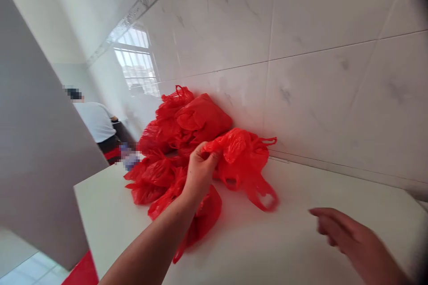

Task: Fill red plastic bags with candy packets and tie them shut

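My left hand (202, 168) is closed, its thumb and fingers pinching the edge of a red plastic bag (236, 153). That bag hangs to the right of the hand, one loop handle drooping near the white tabletop (294, 236) and slightly blurred. Over the right part of the tabletop is my right hand (344, 231), blurred, index finger stretched out and the other fingers loosely bent, with nothing visible in it. Behind and below my left hand lies a heap of red plastic bags (203, 118), crumpled together. What they contain is hidden.
A tiled wall (321, 93) runs along the back of the tabletop. At left stands a grey panel (36, 142). Beyond it a person in a white top (96, 120) faces away. Something red (82, 271) shows below the table's left edge.
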Demonstrator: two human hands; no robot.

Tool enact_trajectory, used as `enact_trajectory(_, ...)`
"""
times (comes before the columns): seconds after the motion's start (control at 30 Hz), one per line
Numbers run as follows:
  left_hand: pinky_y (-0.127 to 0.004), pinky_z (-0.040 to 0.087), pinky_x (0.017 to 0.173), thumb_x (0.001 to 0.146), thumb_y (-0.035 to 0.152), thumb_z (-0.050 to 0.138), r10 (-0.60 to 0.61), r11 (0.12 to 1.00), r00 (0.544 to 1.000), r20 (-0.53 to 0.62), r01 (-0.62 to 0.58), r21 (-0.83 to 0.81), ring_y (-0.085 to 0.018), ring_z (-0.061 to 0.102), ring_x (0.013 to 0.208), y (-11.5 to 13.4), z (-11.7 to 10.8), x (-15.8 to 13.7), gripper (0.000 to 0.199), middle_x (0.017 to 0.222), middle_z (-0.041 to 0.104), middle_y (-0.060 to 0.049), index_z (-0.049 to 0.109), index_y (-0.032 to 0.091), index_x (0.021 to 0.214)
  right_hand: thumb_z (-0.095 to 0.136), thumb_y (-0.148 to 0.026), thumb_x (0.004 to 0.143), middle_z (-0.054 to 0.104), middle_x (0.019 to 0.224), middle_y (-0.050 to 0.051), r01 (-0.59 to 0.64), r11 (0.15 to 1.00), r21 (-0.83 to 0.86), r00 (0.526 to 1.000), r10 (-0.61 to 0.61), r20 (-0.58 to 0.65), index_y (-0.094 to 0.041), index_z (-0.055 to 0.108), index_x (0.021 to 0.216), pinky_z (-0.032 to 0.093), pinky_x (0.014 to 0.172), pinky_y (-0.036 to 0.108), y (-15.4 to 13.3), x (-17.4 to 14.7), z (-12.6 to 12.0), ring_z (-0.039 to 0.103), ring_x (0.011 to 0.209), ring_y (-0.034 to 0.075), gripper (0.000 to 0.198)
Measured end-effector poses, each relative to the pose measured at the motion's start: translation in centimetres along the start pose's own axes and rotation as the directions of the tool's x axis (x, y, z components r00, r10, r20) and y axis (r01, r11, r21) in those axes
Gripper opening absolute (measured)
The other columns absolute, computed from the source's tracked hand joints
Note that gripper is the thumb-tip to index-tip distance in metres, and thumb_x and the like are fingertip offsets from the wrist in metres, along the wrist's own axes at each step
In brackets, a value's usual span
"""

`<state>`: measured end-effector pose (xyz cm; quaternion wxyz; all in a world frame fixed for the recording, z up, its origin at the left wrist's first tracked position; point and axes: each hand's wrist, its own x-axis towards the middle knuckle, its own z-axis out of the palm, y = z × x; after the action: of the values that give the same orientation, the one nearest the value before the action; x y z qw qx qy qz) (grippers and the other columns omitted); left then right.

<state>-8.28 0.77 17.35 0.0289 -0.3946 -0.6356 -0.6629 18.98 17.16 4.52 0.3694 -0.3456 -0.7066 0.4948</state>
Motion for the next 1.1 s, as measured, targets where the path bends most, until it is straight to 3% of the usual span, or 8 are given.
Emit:
enact_trajectory(0.13,-0.027,0.051,0.057,0.076,0.05,0.064,-0.288,0.796,0.856,0.428,0.463,-0.389,-0.018,0.065,0.067,0.1,6.0,-4.7,0.039,0.082,0.069,-0.005,0.062,0.016,0.096,0.076,-0.054,0.06,0.06,0.117,0.006,0.007,0.959,0.284,0.984,-0.057,0.168,-0.035,0.047,0.13,0.052,0.075,0.036,-3.9,-3.1,4.2,0.06,0.094,0.025,0.078)
enact_trajectory(0.27,-0.029,0.053,0.063,0.077,0.046,0.068,-0.376,0.506,0.638,0.672,0.749,-0.428,-0.02,0.067,0.076,-1.4,8.6,-7.7,0.038,0.09,0.07,-0.009,0.062,0.015,0.099,0.07,-0.049,0.072,0.064,0.088,0.003,-0.121,0.919,0.375,0.961,0.014,0.275,-0.031,0.052,0.121,0.048,0.07,0.034,-4.7,-3.0,4.4,0.059,0.078,0.019,0.056)
enact_trajectory(0.4,-0.03,0.054,0.068,0.081,0.042,0.063,-0.501,0.425,0.577,0.645,0.813,-0.398,-0.018,0.066,0.078,-4.8,8.8,-8.8,0.03,0.09,0.069,-0.008,0.062,0.016,0.096,0.073,-0.043,0.072,0.064,0.077,0.003,-0.229,0.897,0.379,0.964,0.157,0.213,-0.022,0.066,0.089,0.045,0.066,0.031,-2.5,-0.9,0.2,0.057,0.073,0.018,0.028)
enact_trajectory(0.6,-0.025,0.048,0.056,0.08,0.043,0.059,-0.571,0.527,0.613,0.545,0.784,-0.329,-0.013,0.06,0.061,-8.4,8.3,-8.5,0.027,0.075,0.062,-0.005,0.053,0.017,0.074,0.077,-0.035,0.068,0.068,0.089,0.002,-0.22,0.8,0.559,0.967,0.255,0.017,-0.024,0.069,0.086,0.048,0.07,0.029,-0.7,0.4,-5.5,0.061,0.081,0.018,0.023)
enact_trajectory(0.77,-0.023,0.046,0.065,0.081,0.041,0.062,-0.462,0.752,0.81,0.361,0.574,-0.323,-0.012,0.056,0.073,-7.1,7.8,-9.0,0.023,0.084,0.059,-0.001,0.055,0.02,0.083,0.075,-0.036,0.069,0.068,0.087,0.003,-0.205,0.849,0.487,0.971,0.24,-0.01,-0.024,0.07,0.084,0.048,0.075,0.031,-1.6,0.1,-6.5,0.062,0.083,0.019,0.02)
enact_trajectory(0.87,-0.03,0.048,0.081,0.08,0.036,0.066,-0.065,0.968,0.929,0.364,0.148,-0.205,-0.018,0.058,0.089,-5.6,7.3,-10.6,0.021,0.095,0.06,-0.004,0.06,0.023,0.094,0.072,-0.039,0.072,0.067,0.085,0.005,-0.226,0.878,0.421,0.974,0.209,0.086,-0.022,0.069,0.085,0.048,0.078,0.033,-2.9,-0.3,-5.1,0.061,0.086,0.022,0.022)
enact_trajectory(1.0,-0.048,0.042,0.098,0.075,0.034,0.071,0.364,0.856,0.6,0.712,-0.517,-0.002,-0.033,0.046,0.123,-4.8,7.5,-12.6,0.054,0.14,0.044,-0.015,0.052,0.028,0.126,0.071,-0.043,0.072,0.063,0.075,0.002,-0.293,0.909,0.295,0.945,0.229,0.233,-0.021,0.066,0.08,0.045,0.061,0.028,-4.6,-1.2,-3.2,0.057,0.071,0.017,0.024)
enact_trajectory(1.1,-0.052,0.038,0.101,0.079,0.018,0.062,0.251,0.827,0.607,0.754,-0.54,0.159,-0.035,0.036,0.132,-5.4,7.9,-12.5,0.051,0.15,0.032,-0.013,0.051,0.028,0.128,0.069,-0.04,0.074,0.064,0.081,0.003,-0.281,0.923,0.262,0.92,0.182,0.346,-0.021,0.066,0.082,0.046,0.067,0.031,-5.0,-1.5,-3.2,0.057,0.074,0.017,0.02)
